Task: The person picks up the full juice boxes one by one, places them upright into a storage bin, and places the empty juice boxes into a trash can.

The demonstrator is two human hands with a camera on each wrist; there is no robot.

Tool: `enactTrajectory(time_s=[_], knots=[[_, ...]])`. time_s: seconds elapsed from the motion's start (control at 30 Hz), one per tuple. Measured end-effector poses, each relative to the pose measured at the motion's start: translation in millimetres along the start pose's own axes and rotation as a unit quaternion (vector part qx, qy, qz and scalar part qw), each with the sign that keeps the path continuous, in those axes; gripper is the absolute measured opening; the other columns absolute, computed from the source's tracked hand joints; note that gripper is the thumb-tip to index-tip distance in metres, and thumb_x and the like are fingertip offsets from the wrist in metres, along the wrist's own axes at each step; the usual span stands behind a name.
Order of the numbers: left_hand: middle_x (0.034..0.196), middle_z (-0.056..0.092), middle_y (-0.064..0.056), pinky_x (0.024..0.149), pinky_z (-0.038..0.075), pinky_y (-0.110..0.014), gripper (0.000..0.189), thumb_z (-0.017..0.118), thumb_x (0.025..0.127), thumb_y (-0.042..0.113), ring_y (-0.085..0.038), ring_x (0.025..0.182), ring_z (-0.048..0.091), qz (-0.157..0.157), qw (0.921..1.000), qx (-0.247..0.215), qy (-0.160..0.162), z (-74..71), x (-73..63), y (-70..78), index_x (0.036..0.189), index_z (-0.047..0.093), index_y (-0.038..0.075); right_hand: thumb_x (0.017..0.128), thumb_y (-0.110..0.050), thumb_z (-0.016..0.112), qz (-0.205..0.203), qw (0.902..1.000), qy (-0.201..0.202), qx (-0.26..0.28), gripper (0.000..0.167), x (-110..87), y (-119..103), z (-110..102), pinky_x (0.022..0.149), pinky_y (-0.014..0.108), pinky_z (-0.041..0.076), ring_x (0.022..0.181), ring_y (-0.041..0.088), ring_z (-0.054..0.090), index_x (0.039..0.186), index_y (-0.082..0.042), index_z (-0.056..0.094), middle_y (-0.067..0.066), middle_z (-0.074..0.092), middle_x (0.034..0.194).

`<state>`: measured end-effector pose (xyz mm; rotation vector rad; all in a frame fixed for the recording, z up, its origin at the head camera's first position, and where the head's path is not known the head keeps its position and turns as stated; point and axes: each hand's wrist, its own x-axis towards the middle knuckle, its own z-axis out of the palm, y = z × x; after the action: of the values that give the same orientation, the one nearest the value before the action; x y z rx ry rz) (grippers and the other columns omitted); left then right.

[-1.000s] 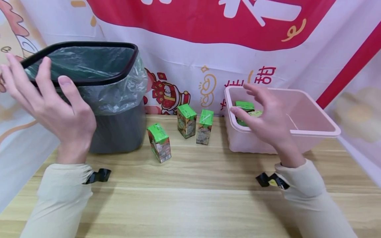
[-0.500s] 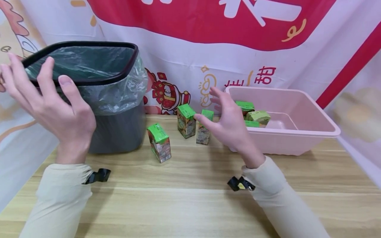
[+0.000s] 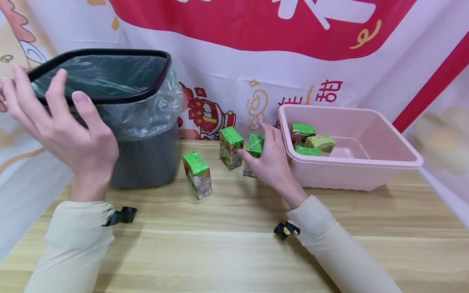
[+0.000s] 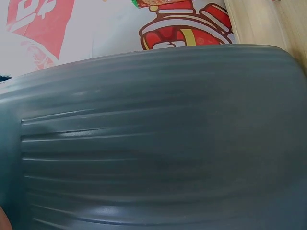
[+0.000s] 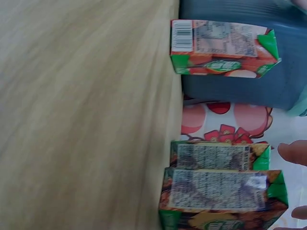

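While the right hand (image 3: 272, 160) curves wide around the drink carton (image 3: 255, 143) standing nearest the pink tub (image 3: 351, 162) on the worktop (image 3: 220, 252), the left hand (image 3: 73, 126) splayed by the lined bin (image 3: 146, 160), that carton looks light and crushable; best pinched gently across its sides.

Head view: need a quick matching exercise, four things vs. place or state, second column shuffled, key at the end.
Things
1. Left hand
2. Right hand
3. Grey bin
4. Pink tub

Place or state
A. Lined with a clear bag
B. At the standing carton nearest the tub
C. Has cartons inside
D. Overlaps the bin's black rim in this view

Pairs: 1-D, 2-B, 3-A, 4-C
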<state>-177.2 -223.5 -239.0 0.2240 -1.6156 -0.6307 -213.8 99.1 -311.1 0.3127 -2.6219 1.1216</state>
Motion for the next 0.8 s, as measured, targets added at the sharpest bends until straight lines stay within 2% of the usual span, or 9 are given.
enactTrajectory(time_s=[0.23, 0.5, 0.8], knots=[[0.167, 0.044, -0.010, 0.134, 0.008, -0.031, 0.042, 0.049, 0.101, 0.038, -0.032, 0.158, 0.027, 0.001, 1.0000, 0.002, -0.002, 0.3, -0.3, -0.8, 0.137, 0.070, 0.034, 0.090, -0.041, 0.084, 0.018, 0.9998, -0.008, -0.002, 0.097, 3.4, 12, 5, 0.127, 0.053, 0.035, 0.148, 0.037, 0.044, 0.165, -0.008, 0.031, 0.022, 0.042, 0.159], [0.166, 0.044, -0.010, 0.134, 0.009, -0.032, 0.042, 0.049, 0.101, 0.039, -0.031, 0.158, 0.028, 0.003, 1.0000, 0.005, 0.000, 1.1, -0.3, -1.9, 0.137, 0.070, 0.032, 0.091, -0.040, 0.084, 0.025, 0.9996, -0.017, -0.001, 0.093, 6.7, 21, 8, 0.118, 0.051, 0.044, 0.134, 0.035, 0.053, 0.162, -0.006, 0.036, 0.023, 0.050, 0.149], [0.166, 0.045, -0.008, 0.134, 0.009, -0.032, 0.043, 0.049, 0.101, 0.040, -0.030, 0.158, 0.028, 0.002, 1.0000, 0.008, 0.002, 0.3, -0.5, -1.9, 0.136, 0.071, 0.030, 0.091, -0.027, 0.085, 0.005, 0.9998, -0.020, -0.002, 0.087, 5.7, 16, 6, 0.121, 0.049, 0.043, 0.140, 0.034, 0.051, 0.161, -0.006, 0.039, 0.019, 0.047, 0.157]])
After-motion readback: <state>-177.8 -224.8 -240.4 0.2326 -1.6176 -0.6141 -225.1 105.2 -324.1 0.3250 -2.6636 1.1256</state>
